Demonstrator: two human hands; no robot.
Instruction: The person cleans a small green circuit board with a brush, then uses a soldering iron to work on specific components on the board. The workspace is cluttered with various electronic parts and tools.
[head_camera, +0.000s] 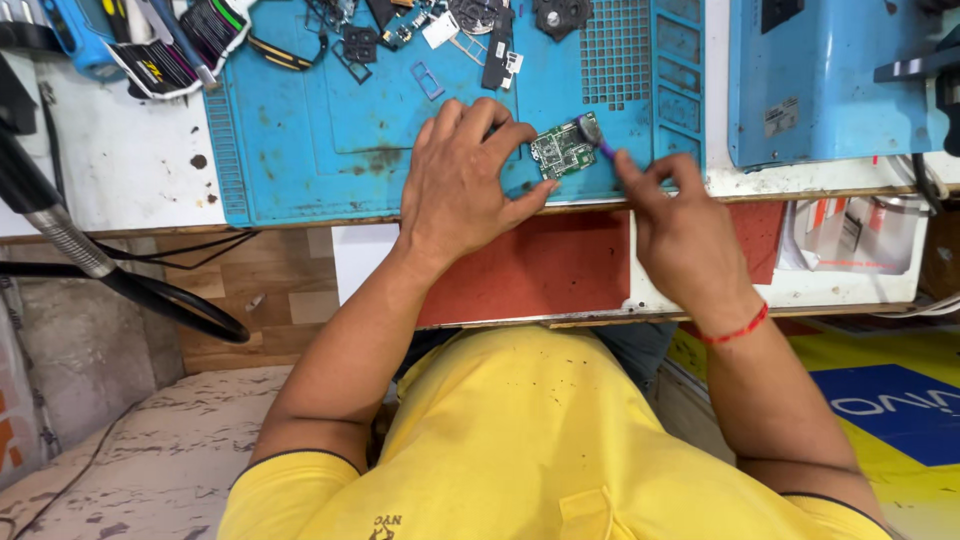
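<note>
A small green circuit board (563, 152) lies on the blue work mat (330, 150) near the mat's front edge. My left hand (462, 180) rests on the mat beside the board, its fingertips pinning the board's left side. My right hand (680, 235) grips a small brush with a purple handle (596, 138); its bristle head touches the board's upper right corner. A red thread band circles my right wrist.
Loose phone parts, frames and a black flat piece (497, 50) lie at the mat's far side. Tools with striped handles (160, 55) sit at the far left. A blue machine (830, 80) stands at the right. A black hose (60, 235) hangs off the bench's left.
</note>
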